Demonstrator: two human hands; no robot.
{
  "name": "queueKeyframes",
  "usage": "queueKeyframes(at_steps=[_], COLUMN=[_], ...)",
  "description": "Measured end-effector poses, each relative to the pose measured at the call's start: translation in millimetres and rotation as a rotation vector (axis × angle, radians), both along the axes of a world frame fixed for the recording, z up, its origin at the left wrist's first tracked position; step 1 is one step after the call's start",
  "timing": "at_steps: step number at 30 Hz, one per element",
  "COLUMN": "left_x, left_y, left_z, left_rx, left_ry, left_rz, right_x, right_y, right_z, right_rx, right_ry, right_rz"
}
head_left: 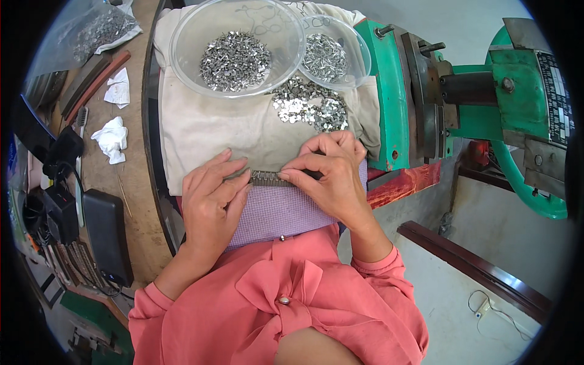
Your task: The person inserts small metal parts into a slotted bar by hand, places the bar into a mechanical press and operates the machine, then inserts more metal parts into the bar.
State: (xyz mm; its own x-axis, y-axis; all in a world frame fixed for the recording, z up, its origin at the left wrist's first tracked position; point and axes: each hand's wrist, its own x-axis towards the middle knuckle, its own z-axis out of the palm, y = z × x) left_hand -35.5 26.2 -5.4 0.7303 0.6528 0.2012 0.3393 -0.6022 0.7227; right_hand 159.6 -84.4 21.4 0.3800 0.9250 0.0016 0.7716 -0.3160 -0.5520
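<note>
A: The pink blouse lies nearest. State the grip.

B: The left hand, half-curled, holds the left end of a ridged metal strip at the purple cloth's far edge. The right hand pinches the right end; whether it has a loose piece too cannot be told.

A: Handling?

B: Probably stiff, light, slick. Grip the ends.

A: Surroundings?

B: Beige cloth carries metal pieces and two clear tubs; wooden surface left, green machine right, pale floor.
</note>
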Motion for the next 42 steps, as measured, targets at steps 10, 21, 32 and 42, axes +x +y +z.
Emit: queueKeyframes(at_steps=[10, 21, 32, 42], left_x=[3.1, 1.5, 2.0, 2.2], left_y=[0.1, 0.8, 1.0, 1.7], left_z=[0.5, 0.6, 1.6, 2.7], left_rx=[-0.004, 0.002, -0.008, -0.004], left_ry=[0.004, 0.003, 0.014, 0.026], left_rz=[-0.005, -0.025, -0.040, -0.040], right_x=[5.1, 12.2, 17.5, 9.4], right_y=[-1.5, -8.4, -17.6, -15.5], right_z=[-0.7, -1.7, 1.4, 0.5], right_rx=[0.005, 0.010, 0.000, 0.004], right_ry=[0.000, 0.047, 0.106, 0.033], right_rz=[-0.002, -0.016, -0.039, -0.043])
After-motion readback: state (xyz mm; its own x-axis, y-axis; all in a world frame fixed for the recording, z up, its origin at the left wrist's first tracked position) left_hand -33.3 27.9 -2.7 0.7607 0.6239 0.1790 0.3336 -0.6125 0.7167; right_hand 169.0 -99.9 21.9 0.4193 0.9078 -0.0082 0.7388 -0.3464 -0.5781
